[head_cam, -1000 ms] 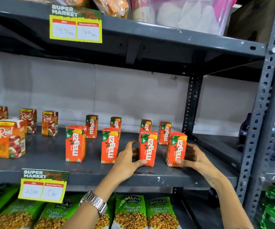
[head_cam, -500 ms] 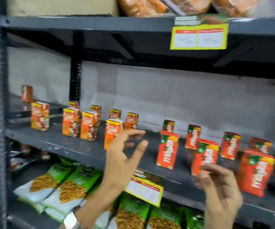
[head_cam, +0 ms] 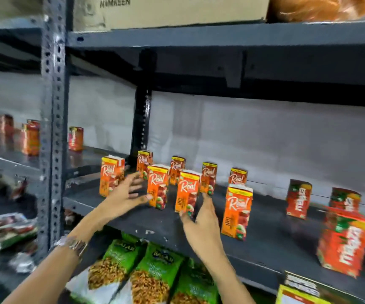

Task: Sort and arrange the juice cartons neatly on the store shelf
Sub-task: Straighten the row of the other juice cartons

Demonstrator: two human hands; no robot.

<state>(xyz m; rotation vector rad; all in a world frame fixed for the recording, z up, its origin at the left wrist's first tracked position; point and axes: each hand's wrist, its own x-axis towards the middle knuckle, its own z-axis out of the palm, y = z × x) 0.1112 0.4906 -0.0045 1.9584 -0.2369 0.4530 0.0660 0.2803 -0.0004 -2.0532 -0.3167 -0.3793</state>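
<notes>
Several orange Real juice cartons stand on the grey shelf (head_cam: 133, 218). My left hand (head_cam: 126, 196) is open, fingers spread, between the leftmost front carton (head_cam: 111, 176) and the second front carton (head_cam: 157, 186), holding nothing. My right hand (head_cam: 201, 224) is open just right of and below the third front carton (head_cam: 187, 190), fingertips close to its side. A fourth front carton (head_cam: 237, 211) stands to the right. More Real cartons (head_cam: 209, 177) line the back row. Red Maaza cartons (head_cam: 343, 242) stand at the far right.
A perforated steel upright (head_cam: 53, 132) stands at the left, with more cartons (head_cam: 30, 139) on the neighbouring shelf. Green snack bags (head_cam: 155, 273) fill the shelf below. A cardboard box (head_cam: 168, 9) sits on the shelf above. A yellow price tag (head_cam: 297, 292) hangs at the lower right.
The view has swung left from the Maaza cartons to the Real cartons. Both hands let go of the Maaza cartons and moved left, now open around the front Real cartons.
</notes>
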